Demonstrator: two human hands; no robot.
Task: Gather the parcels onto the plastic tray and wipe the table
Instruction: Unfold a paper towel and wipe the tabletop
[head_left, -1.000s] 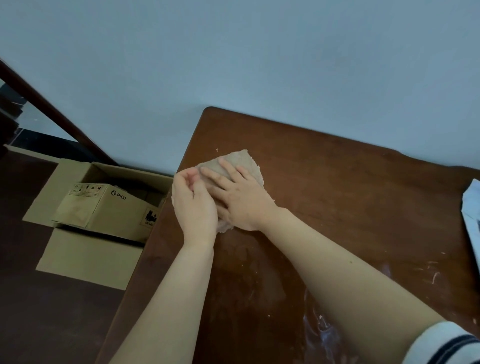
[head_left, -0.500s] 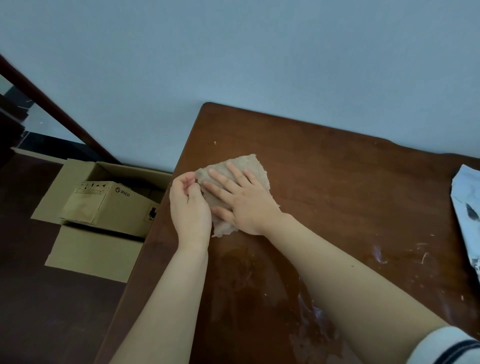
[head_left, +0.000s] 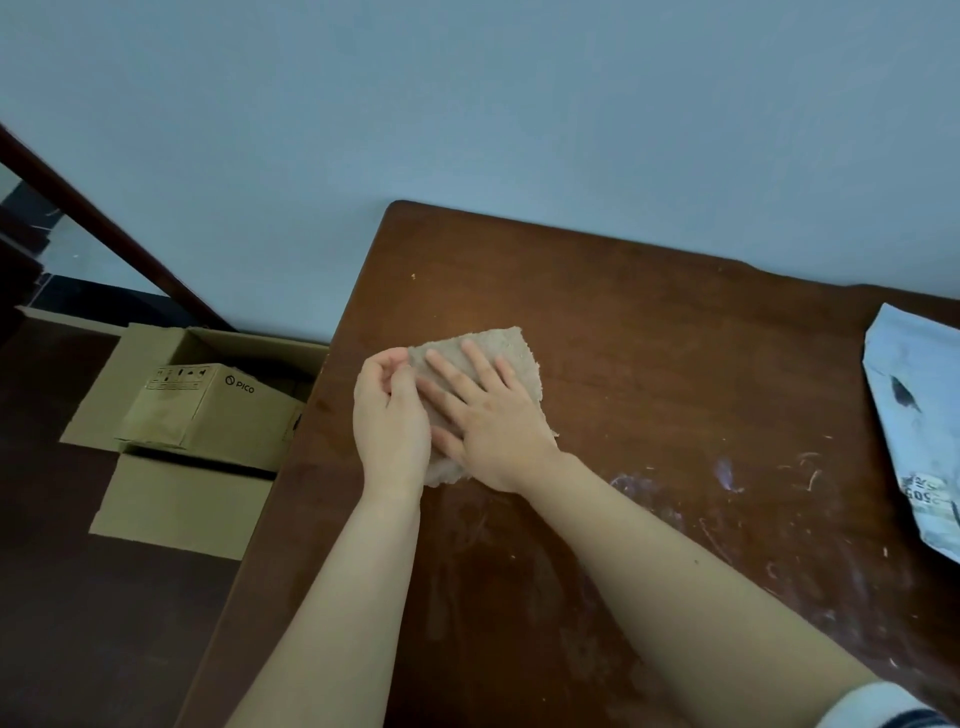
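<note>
We are pressing our right hand (head_left: 493, 421), fingers straight, onto one frayed grey-beige cloth (head_left: 498, 344) near the left edge of the dark brown wooden table (head_left: 675, 364). Its long axis is running away from us, slightly rightward. Our left hand (head_left: 389, 415) is pinching its left corner with curled fingers. One grey plastic parcel (head_left: 924, 405) is lying far right.

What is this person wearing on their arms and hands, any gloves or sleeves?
No gloves, rings or watch show: the left hand and right hand are bare, and so are both forearms. Near the right elbow the edge of a sleeve shows, white with dark stripes. Any sleeve on the left arm is out of view.
</note>
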